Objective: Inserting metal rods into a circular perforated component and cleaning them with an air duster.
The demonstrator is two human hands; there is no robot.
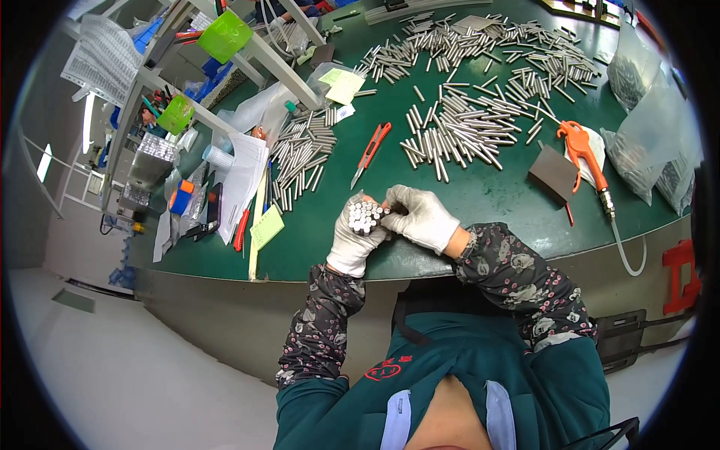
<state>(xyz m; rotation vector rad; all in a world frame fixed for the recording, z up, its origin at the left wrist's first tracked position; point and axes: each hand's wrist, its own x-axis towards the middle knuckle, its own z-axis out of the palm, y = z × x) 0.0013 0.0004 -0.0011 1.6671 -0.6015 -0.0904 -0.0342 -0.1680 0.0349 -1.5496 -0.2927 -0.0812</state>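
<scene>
In the head view, the person's left hand [349, 244] is closed around a bundle of short metal rods [364, 217], and I see their round, pale ends packed side by side, facing up out of the palm. The right hand [426, 217] comes in from the other side, fingers curled, tips touching the bundle's right edge; whether they pinch a rod I can't tell. Both hands, in white knitted gloves, are just above the near part of the green tabletop [311, 247].

Beyond them, well within sight, a big loose pile of rods [469, 131] spreads toward the far edge, and a smaller heap [300, 150] lies to the left.

Over on the right, clear plastic bags [634, 154] slump against each other, with grey pieces inside that are too blurred for me to make out. On the left-hand rack, an upper bright green bin [226, 36] is tilted so its inside is hidden from me, while a lower green bin [176, 115] has tools poking out beside it.

The rods are smooth, shiny cylinders. A red-handled cutter [370, 154] lies flat between the two piles; a dark, matt rectangular block [552, 174] sits near an orange air gun [582, 146] with a pale hose. Dark floral sleeves [517, 274] cover the forearms.
</scene>
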